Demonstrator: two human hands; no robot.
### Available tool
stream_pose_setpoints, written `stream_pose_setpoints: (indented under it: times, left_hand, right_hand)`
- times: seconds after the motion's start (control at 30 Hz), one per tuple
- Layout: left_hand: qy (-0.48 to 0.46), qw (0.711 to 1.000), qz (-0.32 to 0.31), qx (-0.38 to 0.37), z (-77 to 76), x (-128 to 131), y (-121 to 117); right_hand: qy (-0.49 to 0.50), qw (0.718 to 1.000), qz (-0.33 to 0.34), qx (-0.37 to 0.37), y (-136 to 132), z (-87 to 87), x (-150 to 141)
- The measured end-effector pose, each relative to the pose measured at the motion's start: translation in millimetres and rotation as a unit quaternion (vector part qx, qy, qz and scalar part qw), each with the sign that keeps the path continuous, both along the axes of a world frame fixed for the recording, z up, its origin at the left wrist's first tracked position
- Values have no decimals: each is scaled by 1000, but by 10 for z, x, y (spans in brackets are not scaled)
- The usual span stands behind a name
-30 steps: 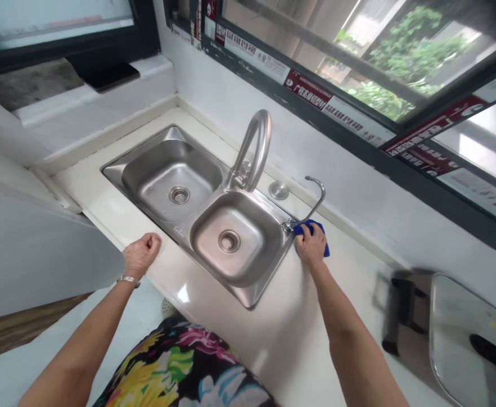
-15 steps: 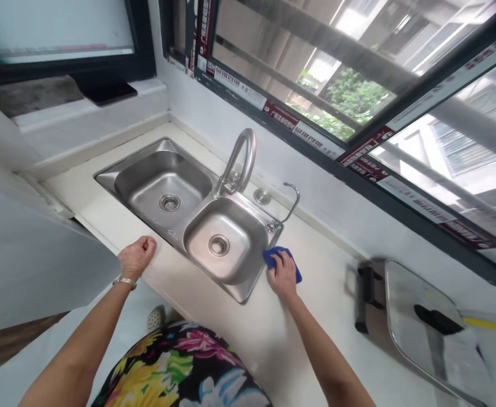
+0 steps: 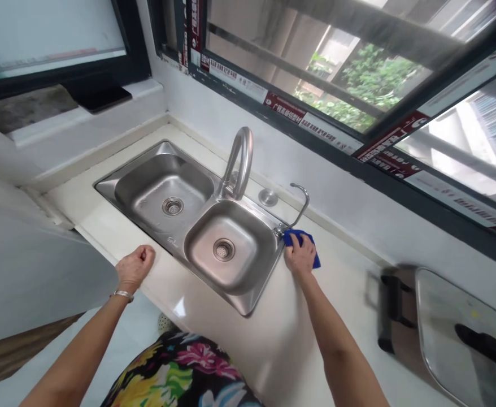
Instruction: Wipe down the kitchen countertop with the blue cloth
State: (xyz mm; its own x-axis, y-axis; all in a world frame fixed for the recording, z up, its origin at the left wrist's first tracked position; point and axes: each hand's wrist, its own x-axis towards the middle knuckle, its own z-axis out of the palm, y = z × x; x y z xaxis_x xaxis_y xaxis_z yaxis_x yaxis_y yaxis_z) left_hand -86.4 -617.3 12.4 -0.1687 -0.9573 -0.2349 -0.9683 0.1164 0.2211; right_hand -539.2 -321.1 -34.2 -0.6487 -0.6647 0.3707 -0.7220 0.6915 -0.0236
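Note:
My right hand (image 3: 301, 255) presses a blue cloth (image 3: 318, 259) against the counter, its fingers curled over it, at the right rim of the steel double sink (image 3: 175, 247). The cloth lies close to the base of the small thin tap (image 3: 302, 204) and partly under my palm. My left hand (image 3: 136, 265), with a bracelet (image 3: 123, 295) at the wrist, is a closed fist resting at the counter's front edge, left of the sink. Nothing shows in that fist. Both basins are bare, each with a round drain.
A large curved tap (image 3: 243, 161) rises behind the sink, beside a round metal cap (image 3: 268, 196). At the right stands an electric pan with a glass lid (image 3: 455, 333) on the white counter (image 3: 269, 345). A dark flat object (image 3: 104, 99) lies on the left sill below the window.
My right hand and the blue cloth have moved along the sink's right rim, away from me toward the small tap. My left fist stays at the counter edge. The view has shifted slightly.

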Motion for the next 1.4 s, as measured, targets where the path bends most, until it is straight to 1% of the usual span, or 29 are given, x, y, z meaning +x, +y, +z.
stream_pose_setpoints:
  times: [0.17, 0.3, 0.47, 0.67, 0.83, 0.97, 1.13, 1.4]
  left_hand:
    - [-13, 1000, 9, -4, -11, -14, -7]
    - [-12, 1000, -3, -11, -37, -2, -5]
    - [-4, 1000, -2, -25, -62, 20, -6]
    - [-2, 1000, -3, -6, 8, -2, -3]
    - [5, 1000, -5, -5, 34, -4, 6]
    - [19, 1000, -13, -5, 48, 0, 25]
    - [29, 999, -17, -1, 58, 3, 38]
    - [51, 998, -41, -12, -7, 31, 30]
  right_hand:
    - [-10, 999, 35, 40, -213, 28, -374]
    - [-20, 998, 43, 36, -302, 25, -528]
    - [-9, 998, 55, 18, -291, 10, -523]
    - [2, 998, 60, 36, -209, 23, -372]
    - [12, 999, 27, 27, -125, 8, -47]
    - [3, 999, 46, 20, 15, 28, 319]
    - [-23, 997, 75, 17, 252, 84, 859]
    - [-33, 995, 99, 3, 603, 121, 1816]
